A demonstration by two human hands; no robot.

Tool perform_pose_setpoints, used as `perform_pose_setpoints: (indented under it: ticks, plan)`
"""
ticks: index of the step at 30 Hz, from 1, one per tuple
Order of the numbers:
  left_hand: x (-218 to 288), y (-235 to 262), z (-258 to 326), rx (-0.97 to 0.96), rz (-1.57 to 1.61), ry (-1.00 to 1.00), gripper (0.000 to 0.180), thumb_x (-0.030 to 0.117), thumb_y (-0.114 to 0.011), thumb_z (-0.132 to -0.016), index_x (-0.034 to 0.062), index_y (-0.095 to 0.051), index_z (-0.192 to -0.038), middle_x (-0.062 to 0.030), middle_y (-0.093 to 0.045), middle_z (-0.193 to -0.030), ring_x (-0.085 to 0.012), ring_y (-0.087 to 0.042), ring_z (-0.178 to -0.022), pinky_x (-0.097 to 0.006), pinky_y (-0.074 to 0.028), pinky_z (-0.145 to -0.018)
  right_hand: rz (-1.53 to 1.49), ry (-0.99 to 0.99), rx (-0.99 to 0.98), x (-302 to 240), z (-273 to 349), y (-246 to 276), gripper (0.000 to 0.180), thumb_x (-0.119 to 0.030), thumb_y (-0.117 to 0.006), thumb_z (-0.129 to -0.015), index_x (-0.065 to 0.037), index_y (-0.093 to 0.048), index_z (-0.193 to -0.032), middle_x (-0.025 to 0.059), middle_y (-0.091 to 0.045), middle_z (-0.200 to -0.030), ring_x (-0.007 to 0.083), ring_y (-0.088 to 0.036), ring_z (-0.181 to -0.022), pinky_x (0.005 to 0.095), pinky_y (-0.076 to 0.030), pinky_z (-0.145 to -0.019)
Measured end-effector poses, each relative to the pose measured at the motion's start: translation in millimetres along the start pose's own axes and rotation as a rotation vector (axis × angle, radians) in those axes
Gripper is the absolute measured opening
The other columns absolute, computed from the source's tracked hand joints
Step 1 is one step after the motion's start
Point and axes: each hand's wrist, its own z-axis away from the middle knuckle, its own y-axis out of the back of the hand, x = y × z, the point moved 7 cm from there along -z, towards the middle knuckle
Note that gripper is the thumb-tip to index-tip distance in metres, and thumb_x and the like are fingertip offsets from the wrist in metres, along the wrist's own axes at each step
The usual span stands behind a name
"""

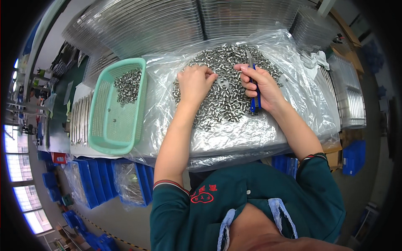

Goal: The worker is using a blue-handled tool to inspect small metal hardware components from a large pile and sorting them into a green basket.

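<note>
Small shiny metal fittings, short and tube-like, lie in a broad heap [226, 106] on clear plastic sheeting. Over the left side of this heap is my left hand [195, 83], its fingers curled and thumb drawn in; what they pinch, if anything, is too small to make out. My right hand [264, 85] closes around a blue utility knife [256, 98] at the heap's right side. The knife's grey blade points away from me. My right thumb and forefinger extend toward the left hand, and the two hands are apart.
Left of the heap stands a pale green plastic basket [94, 121] with more fittings in its far end. Stacked clear plastic trays [155, 29] line the back of the table. A white cloth [314, 60] lies at the far right. Blue bins [98, 184] stand below the front edge.
</note>
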Motion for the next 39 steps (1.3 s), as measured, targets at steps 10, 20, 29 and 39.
perform_pose_setpoints:
  ticks: [10,20,29,39]
  plan:
    - [9,5,-2,0.084,0.112,-0.056,0.011,0.020,-0.066,-0.073,0.0103,-0.067,-0.078,-0.0047,-0.062,-0.079,-0.0216,-0.055,-0.078,-0.037,-0.038,-0.072,0.063,-0.035,-0.002,5,0,-2,0.031,-0.017,-0.054,-0.087,-0.001,-0.049,-0.112,-0.0064,-0.043,-0.067,-0.0016,-0.035,-0.049,0.0123,-0.028,-0.038]
    - [39,15,4,0.003,0.860,-0.153,0.013,0.006,-0.064,-0.078,0.0024,-0.062,-0.090,-0.0030,-0.058,-0.088,-0.0083,-0.053,-0.075,-0.021,-0.043,-0.066,0.001,-0.075,-0.018,10,-1,0,0.017,-0.023,-0.059,-0.085,-0.008,-0.052,-0.086,-0.0044,-0.050,-0.067,-0.0024,-0.037,-0.047,0.0114,-0.029,-0.037]
    - [42,18,5,0.031,0.872,-0.173,0.013,0.005,-0.064,-0.077,0.0030,-0.061,-0.090,-0.0034,-0.058,-0.088,-0.0095,-0.054,-0.076,-0.021,-0.043,-0.065,-0.011,-0.064,-0.011,8,0,0,0.017,-0.025,-0.059,-0.085,-0.009,-0.052,-0.086,-0.0050,-0.049,-0.067,-0.0026,-0.037,-0.048,0.0110,-0.029,-0.037]
    - [30,14,8,0.082,0.951,-0.091,0.011,0.010,-0.063,-0.079,0.0021,-0.061,-0.085,-0.0040,-0.056,-0.080,-0.0104,-0.055,-0.069,-0.023,-0.046,-0.062,-0.119,-0.151,-0.095,14,-3,0,0.025,-0.028,-0.052,-0.090,-0.004,-0.053,-0.097,-0.0062,-0.044,-0.065,-0.0022,-0.035,-0.047,0.0119,-0.027,-0.037]
